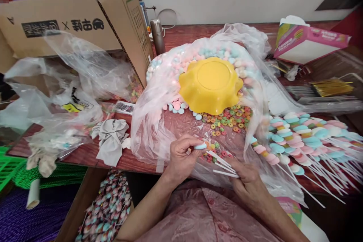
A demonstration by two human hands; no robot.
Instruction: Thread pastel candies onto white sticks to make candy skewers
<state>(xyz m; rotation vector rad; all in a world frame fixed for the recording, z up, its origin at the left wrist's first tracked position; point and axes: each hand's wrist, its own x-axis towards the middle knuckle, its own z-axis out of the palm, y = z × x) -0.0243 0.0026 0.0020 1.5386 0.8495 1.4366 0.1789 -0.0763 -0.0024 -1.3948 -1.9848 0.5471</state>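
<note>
In my left hand [181, 157] a blue and white marshmallow [200, 146] is pinched between thumb and fingers. My right hand [249, 181] is closed around several white sticks [222, 164], whose ends point toward the marshmallow. One stick tip is close to it; whether they touch I cannot tell. Just beyond both hands lie colourful ring-shaped candies [224, 121] on a clear plastic bag [181, 126]. A yellow scalloped bowl [214, 83] rests upside down among pink, blue and white marshmallows [177, 106].
Finished marshmallow skewers [303, 136] are piled at the right. A large cardboard box [70, 26] and crumpled plastic bags [56, 106] stand at the left, near a grey cloth [112, 140]. Behind are a metal flask [157, 37] and a pink carton [312, 43]. More skewers [104, 208] fill a box below.
</note>
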